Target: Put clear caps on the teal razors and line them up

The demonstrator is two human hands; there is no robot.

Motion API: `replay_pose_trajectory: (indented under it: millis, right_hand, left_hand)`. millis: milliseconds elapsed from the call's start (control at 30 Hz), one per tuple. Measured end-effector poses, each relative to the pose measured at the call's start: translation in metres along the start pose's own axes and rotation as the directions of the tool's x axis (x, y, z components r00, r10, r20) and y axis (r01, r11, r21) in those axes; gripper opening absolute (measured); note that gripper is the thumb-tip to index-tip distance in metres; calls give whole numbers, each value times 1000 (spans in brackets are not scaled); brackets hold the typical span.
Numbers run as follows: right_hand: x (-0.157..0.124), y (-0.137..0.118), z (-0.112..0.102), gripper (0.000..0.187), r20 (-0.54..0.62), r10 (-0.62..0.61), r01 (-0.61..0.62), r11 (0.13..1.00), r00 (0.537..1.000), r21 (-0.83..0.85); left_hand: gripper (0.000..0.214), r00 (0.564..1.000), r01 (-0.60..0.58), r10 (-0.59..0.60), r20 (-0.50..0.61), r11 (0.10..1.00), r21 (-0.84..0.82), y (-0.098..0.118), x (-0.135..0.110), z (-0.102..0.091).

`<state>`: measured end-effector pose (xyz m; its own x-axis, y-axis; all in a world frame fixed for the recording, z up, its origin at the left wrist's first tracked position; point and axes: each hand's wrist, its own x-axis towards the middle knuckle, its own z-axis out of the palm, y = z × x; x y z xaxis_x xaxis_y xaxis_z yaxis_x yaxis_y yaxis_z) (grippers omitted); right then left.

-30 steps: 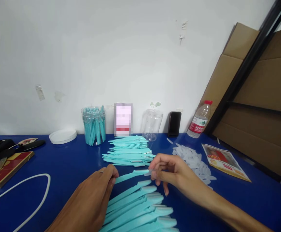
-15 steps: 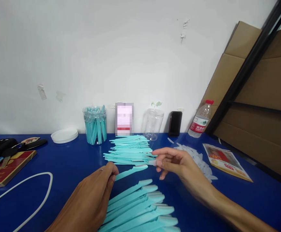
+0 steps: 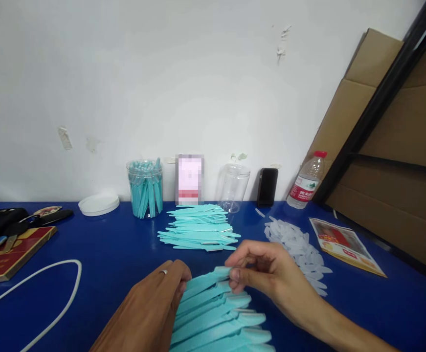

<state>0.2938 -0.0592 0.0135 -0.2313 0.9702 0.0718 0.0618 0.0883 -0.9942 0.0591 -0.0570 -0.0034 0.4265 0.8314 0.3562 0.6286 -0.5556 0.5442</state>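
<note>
Between thumb and fingers, my left hand (image 3: 150, 303) holds the handle of a turquoise eyebrow razor (image 3: 207, 279). My right hand (image 3: 271, 271) pinches the razor's blade end, its fingertips hiding whether a cap is there. Just below, more turquoise razors (image 3: 216, 313) lie fanned in an overlapping row, blade ends to the right. Beyond both hands rests a loose stack of similar razors (image 3: 200, 227). To the right of my right hand spreads a heap of translucent blade caps (image 3: 297, 244).
Along the wall stand a jar full of razors (image 3: 145, 190), a blurred pink screen (image 3: 190, 181), a clear jar (image 3: 234, 188), a black phone (image 3: 267, 187) and a water bottle (image 3: 306, 181). A white lid (image 3: 99, 204) and cable (image 3: 75, 278) lie left. A printed packet (image 3: 347, 244) lies right.
Both hands have come nearer and together over the fanned row, bringing the held razor down. The right hand, earlier apart by the far stack with a cap, now grips the razor's blade end.
</note>
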Motion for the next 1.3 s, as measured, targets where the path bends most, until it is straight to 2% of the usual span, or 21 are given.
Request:
replay_pose_trajectory:
  millis: [100,200,300,367,433,567,667,767,867,967,1033,1100,1133,1167,1200,1233,1300]
  right_hand:
    - [-2,-2,-1,11,-19,-34,31,988,999,-150]
    - [-5,-6,0,8,-12,-154,134,891,988,-433]
    - [-8,-13,0,9,74,-295,280,755,953,-593]
    - [-9,-18,-4,7,92,-321,304,713,943,-631]
    - [-9,-23,-10,5,87,-268,260,722,959,-641]
    - [-10,-28,-22,3,140,-73,144,780,987,-608]
    - [-13,-27,-24,4,194,-2,124,778,981,-616]
    - [-18,-24,-22,5,245,45,133,736,968,-664]
    - [-21,-23,-18,6,254,65,137,701,965,-700]
    - [-16,-25,-21,9,239,4,171,687,971,-706]
    - [-6,-26,-32,9,177,-82,186,666,981,-723]
    - [8,-25,-52,15,33,-190,143,600,981,-787]
    - [15,-23,-64,18,-84,-260,74,546,962,-835]
    - [22,-19,-77,19,-183,-320,-15,463,930,-886]
    - [28,-15,-90,20,-235,-345,-102,363,909,-926]
    - [33,-10,-102,22,-255,-355,-162,272,899,-949]
    - [40,2,-120,28,-209,-290,-167,162,934,-973]
  left_hand:
    - [22,1000,-25,25,-3,1000,5,2,0,-1]
    - [20,996,-91,91,-18,996,18,1,0,0]
    - [21,962,-261,265,-61,963,71,-1,-1,1]
    - [20,930,-348,357,-89,931,108,-1,0,-2]
    - [22,940,-301,313,-134,948,103,-2,3,-8]
    - [25,978,-38,42,-206,999,24,-13,15,-19]
    - [28,992,-3,12,-128,998,68,-31,25,-17]
    - [30,994,-102,106,-13,982,157,-44,30,-11]
    - [34,973,-231,218,79,946,228,-45,31,-10]
    - [38,948,-315,291,128,909,274,-43,30,-10]
    - [39,944,-329,306,122,890,317,-45,30,-9]
    - [38,944,-331,314,107,872,361,-51,30,-7]
    - [38,943,-331,314,106,864,379,-55,31,-6]
    - [38,944,-329,312,108,859,393,-58,32,-5]
    - [39,944,-329,311,111,855,400,-60,32,-5]
    - [39,944,-330,311,113,853,405,-62,33,-4]
    - [40,942,-335,315,118,850,407,-63,33,-4]
